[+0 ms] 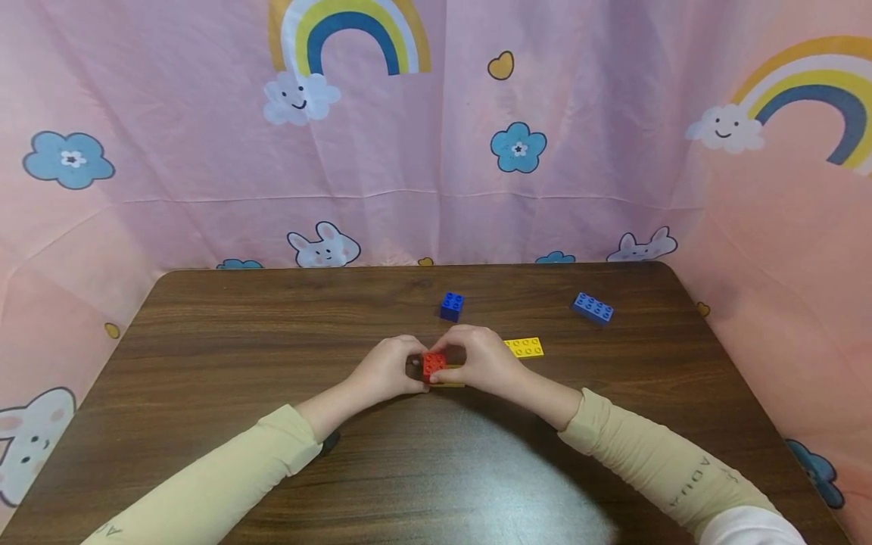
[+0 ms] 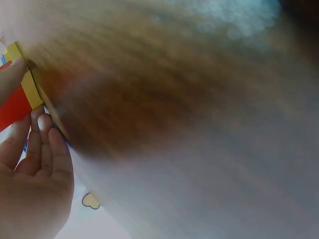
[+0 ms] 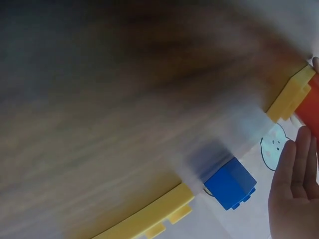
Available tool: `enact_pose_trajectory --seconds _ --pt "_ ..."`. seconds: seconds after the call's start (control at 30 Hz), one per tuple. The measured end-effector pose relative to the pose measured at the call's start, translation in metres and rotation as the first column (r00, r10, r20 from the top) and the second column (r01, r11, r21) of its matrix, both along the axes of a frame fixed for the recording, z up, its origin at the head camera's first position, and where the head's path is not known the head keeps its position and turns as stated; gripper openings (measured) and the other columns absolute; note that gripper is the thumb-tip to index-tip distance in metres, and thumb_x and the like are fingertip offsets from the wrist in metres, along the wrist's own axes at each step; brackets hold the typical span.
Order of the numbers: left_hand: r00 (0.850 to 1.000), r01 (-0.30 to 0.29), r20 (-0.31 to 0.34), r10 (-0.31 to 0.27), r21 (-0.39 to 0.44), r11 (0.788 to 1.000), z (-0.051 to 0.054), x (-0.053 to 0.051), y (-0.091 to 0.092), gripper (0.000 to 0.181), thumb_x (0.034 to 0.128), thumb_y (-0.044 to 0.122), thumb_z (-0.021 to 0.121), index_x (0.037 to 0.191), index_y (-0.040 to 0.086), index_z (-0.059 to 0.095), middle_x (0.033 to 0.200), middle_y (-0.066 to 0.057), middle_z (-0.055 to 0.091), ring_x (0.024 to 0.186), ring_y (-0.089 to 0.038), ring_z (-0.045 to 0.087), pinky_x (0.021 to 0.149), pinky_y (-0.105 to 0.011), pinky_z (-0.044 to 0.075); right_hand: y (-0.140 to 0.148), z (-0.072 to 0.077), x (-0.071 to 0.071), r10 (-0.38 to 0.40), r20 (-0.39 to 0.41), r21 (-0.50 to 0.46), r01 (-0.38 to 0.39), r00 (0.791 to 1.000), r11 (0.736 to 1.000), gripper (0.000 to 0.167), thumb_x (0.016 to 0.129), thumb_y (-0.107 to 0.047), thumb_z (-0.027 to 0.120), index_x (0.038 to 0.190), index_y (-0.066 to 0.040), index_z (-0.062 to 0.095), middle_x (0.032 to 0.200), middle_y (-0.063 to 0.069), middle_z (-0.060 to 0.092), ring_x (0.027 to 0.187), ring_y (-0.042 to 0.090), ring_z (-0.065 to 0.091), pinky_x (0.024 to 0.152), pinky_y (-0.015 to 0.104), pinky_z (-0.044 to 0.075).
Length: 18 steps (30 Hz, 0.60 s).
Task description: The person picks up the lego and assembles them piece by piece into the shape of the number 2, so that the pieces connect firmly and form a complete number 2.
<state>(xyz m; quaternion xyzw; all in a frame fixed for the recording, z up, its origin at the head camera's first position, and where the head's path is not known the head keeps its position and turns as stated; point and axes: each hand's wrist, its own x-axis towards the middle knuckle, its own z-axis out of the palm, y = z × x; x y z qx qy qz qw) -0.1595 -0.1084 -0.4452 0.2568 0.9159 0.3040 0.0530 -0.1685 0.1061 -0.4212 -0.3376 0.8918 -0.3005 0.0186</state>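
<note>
At the middle of the table in the head view, a red brick (image 1: 432, 366) sits on a thin yellow brick (image 1: 448, 384). My right hand (image 1: 482, 360) pinches the red brick between thumb and fingers from the right. From the left, my left hand (image 1: 387, 369) holds the yellow brick, its thumb at the near side and fingers at the far side. The left wrist view has the left thumb over the yellow brick (image 2: 31, 89), next to the red brick (image 2: 14, 110). Fingers hide part of both bricks.
Another yellow brick (image 1: 527, 347) lies just right of the right hand, partly covered by it. Behind the hands stands a small dark blue brick (image 1: 452, 306). A longer blue brick (image 1: 593, 308) lies farther right on the wooden table (image 1: 272, 318). A patterned curtain (image 1: 409, 166) hangs behind.
</note>
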Motion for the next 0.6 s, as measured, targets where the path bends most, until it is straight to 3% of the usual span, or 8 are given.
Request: enact_pose_trajectory --seconds 0.37,0.6 --pt "1.0 0.004 0.019 -0.004 0.005 1.0 -0.0012 0.0011 -0.0017 0.04 0.075 0.014 0.096 0.109 0.004 0.078 0.105 -0.006 0.076 0.096 -0.019 0.07 0.088 -0.037 0.061 0.0064 0.001 0.0022 0.04 0.003 -0.035 -0.04 0.999 0.999 0.035 0.082 -0.023 0.095 0.111 -0.01 0.081 0.108 0.003 0.081 0.098 0.018 0.074 0.088 0.037 0.064" --pt "0.999 -0.012 0.053 0.011 0.026 1.0 0.0019 0.0043 -0.0057 0.039 0.0801 0.017 0.094 0.112 0.004 0.077 0.11 -0.008 0.077 0.103 -0.023 0.074 0.094 -0.044 0.062 0.0067 0.0003 0.0027 0.026 0.018 -0.042 -0.025 0.999 0.999 0.036 0.082 -0.023 0.095 0.111 -0.009 0.08 0.107 0.004 0.081 0.097 0.019 0.075 0.087 0.038 0.065"
